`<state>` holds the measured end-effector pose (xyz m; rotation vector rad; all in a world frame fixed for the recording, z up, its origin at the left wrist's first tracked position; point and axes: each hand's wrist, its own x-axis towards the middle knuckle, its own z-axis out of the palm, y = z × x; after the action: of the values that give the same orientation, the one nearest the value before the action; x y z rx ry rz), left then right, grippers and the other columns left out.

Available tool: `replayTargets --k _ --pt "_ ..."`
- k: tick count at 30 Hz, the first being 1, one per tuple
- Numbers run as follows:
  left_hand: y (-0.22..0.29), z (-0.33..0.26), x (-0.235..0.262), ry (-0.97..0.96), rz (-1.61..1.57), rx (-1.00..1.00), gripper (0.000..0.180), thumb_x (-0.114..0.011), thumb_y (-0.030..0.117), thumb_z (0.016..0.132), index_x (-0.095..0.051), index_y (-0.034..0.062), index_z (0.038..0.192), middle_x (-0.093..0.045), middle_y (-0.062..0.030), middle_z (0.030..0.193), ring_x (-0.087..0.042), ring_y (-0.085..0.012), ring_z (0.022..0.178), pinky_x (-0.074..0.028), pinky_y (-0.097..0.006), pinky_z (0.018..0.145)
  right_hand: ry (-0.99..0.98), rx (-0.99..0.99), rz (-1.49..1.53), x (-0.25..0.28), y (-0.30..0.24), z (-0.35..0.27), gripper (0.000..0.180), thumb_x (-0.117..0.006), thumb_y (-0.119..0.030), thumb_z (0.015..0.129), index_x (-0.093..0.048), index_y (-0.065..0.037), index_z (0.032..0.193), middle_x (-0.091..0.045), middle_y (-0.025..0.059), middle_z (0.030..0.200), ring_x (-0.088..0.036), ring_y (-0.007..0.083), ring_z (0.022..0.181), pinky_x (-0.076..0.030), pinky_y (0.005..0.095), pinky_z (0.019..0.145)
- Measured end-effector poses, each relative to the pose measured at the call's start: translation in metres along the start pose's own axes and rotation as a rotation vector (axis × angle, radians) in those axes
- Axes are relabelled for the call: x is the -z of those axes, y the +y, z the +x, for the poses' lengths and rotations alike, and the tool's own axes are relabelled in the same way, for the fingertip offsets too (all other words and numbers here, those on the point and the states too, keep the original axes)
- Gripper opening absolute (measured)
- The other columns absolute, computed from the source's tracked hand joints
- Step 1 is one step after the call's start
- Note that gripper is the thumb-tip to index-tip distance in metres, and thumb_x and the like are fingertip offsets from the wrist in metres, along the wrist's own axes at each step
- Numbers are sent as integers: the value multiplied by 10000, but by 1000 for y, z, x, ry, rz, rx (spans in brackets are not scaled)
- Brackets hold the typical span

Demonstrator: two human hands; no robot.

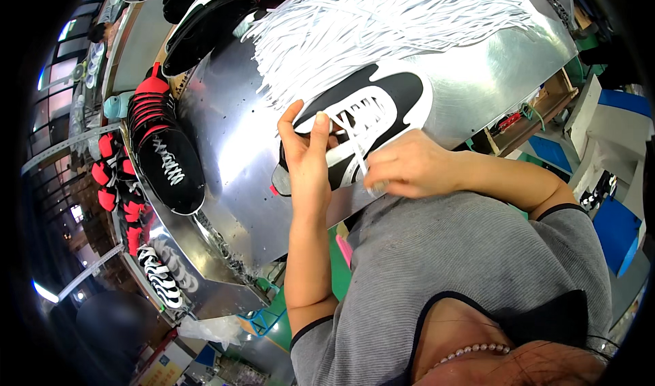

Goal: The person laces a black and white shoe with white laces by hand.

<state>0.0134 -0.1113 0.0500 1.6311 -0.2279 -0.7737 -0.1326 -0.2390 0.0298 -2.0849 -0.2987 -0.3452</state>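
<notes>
Black-and-white sneaker [382, 103] at frame centre on the metal table [232, 174], left hand [307, 157] gripping its heel end, right hand [402, 167] pinching a white lace [355, 144], loose white laces [382, 17] heaped above, laced black-and-red sneaker [164, 147] at left.

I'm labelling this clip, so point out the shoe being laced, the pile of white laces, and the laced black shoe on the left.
shoe being laced [382, 99], head view, white side panel
pile of white laces [382, 17], head view, middle of heap
laced black shoe [170, 164], head view, lacing

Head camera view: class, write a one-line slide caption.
Two bare hands, left hand and right hand, lace a black-and-white shoe on a metal table beside white laces.
</notes>
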Motion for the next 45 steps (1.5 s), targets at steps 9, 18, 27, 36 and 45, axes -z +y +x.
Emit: replayTargets --k 9,18,27,36,45 --pt "-3 -61 16 -140 789 -420 327 -689 39 865 -582 -8 1170 -642 -179 1115 -655 -319 965 -509 -373 830 244 -665 279 -1 -1 -22 216 -706 -260 868 -702 -50 917 -669 61 679 -638 135 626 -452 299 557" --pt "-13 -55 11 -64 763 -474 203 -657 75 894 -594 3 1072 -662 -186 943 -643 -370 812 -499 -402 715 448 -656 462 -22 -4 2 163 -723 -197 858 -684 -41 887 -599 20 645 -521 83 585 -414 263 540" --pt "-15 -57 4 -22 815 -417 216 -691 198 892 -624 38 1019 -666 -188 820 -637 -360 685 -478 -404 611 454 -611 383 -23 -2 15 195 -703 -194 893 -641 -13 934 -604 26 708 -518 80 639 -438 263 595" --pt "-23 -51 4 47 784 -564 205 -726 160 864 -644 40 1008 -676 -167 782 -639 -326 614 -476 -368 551 259 -514 182 -10 -15 -19 183 -593 -205 956 -532 -35 982 -665 126 797 -646 268 698 -463 358 621" --pt "-25 -47 6 -64 763 -614 181 -733 103 851 -646 26 990 -664 -162 741 -645 -305 610 -475 -361 544 199 -676 365 -6 -8 -9 171 -607 -169 938 -533 -15 932 -656 124 730 -634 245 652 -474 338 619"
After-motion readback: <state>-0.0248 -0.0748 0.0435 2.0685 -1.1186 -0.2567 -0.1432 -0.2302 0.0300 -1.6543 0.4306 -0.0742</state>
